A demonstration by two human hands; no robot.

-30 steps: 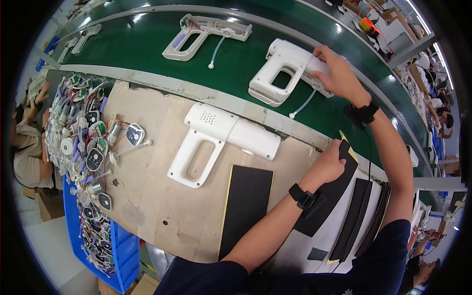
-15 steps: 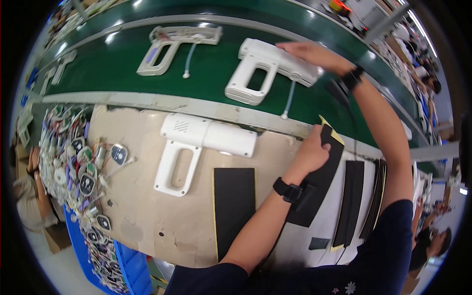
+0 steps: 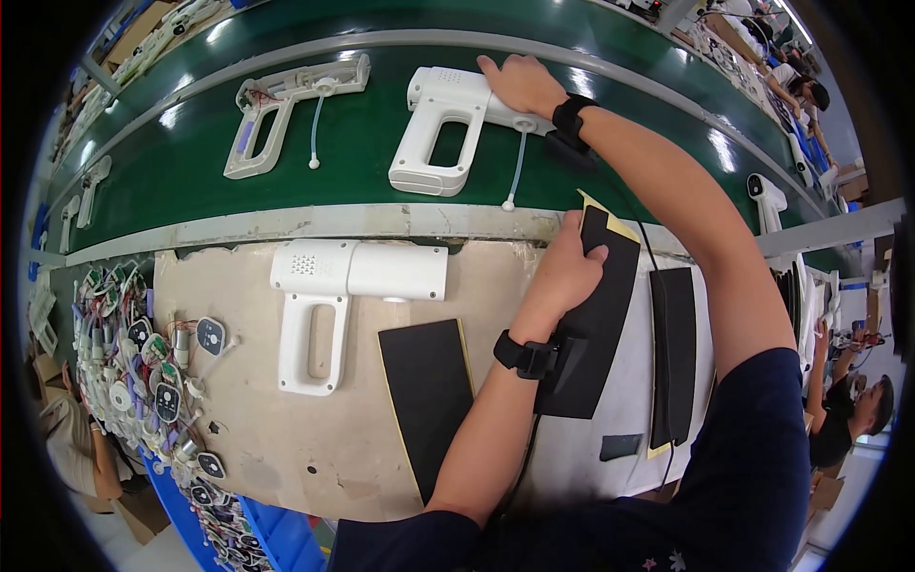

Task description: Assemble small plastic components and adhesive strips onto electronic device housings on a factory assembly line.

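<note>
My left hand (image 3: 564, 272) is closed on a black foam sheet (image 3: 600, 324) with a yellow backing that peels up at its far corner. On the green belt, my right hand (image 3: 526, 86) reaches over the barrel of a white gun-shaped device (image 3: 440, 119) and grips it, its fingers partly hidden behind the barrel. A thin tube (image 3: 518, 170) with a small white end hangs from that device. A second white gun-shaped device (image 3: 315, 315) lies on the worktop, nearer me. Between it and my left forearm rests another black foam sheet (image 3: 424, 391), edged in yellow.
An open gun-shaped shell (image 3: 297, 105) with wires inside lies on the belt (image 3: 200, 157). Small electronic parts (image 3: 133, 367) heap at the worktop's left, above a blue bin (image 3: 276, 534). More black foam (image 3: 675, 353) lies right, crossed by a dark cable. Other people work at both sides.
My right hand has gone from stretched-out fingers on the barrel to curling over it. The view has turned, shifting most things leftward. The near foam sheet looks more slanted. My left hand keeps its sheet.
</note>
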